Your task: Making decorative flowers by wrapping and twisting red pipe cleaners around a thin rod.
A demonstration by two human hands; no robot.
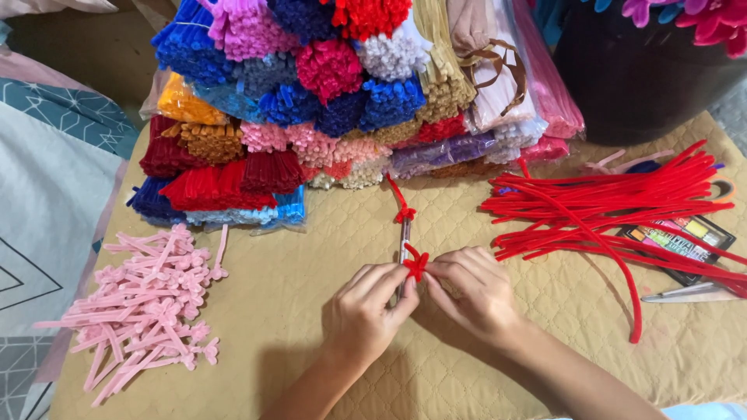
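Red chenille wire is being pinched between both our hands: the left hand (364,315) and the right hand (475,292) are each closing their fingertips on the small red pipe-cleaner bow (416,263), which is sitting wrapped around a thin pen-like rod (404,243) over the quilted tan tabletop (311,264). A second red bow (404,214) is sitting further up the rod with its tail trailing away. We are judging that the twist could spring loose or slide along the smooth rod if either pinch slackens, and the rod could roll. Our fingers are hiding the rod's lower end. Beyond, the pile of loose red pipe cleaners (622,206) is half covering a flat printed box (681,241) and scissors (692,293); pink folded pieces (152,307) are lying left, stacked colourful bundles (327,101) behind.
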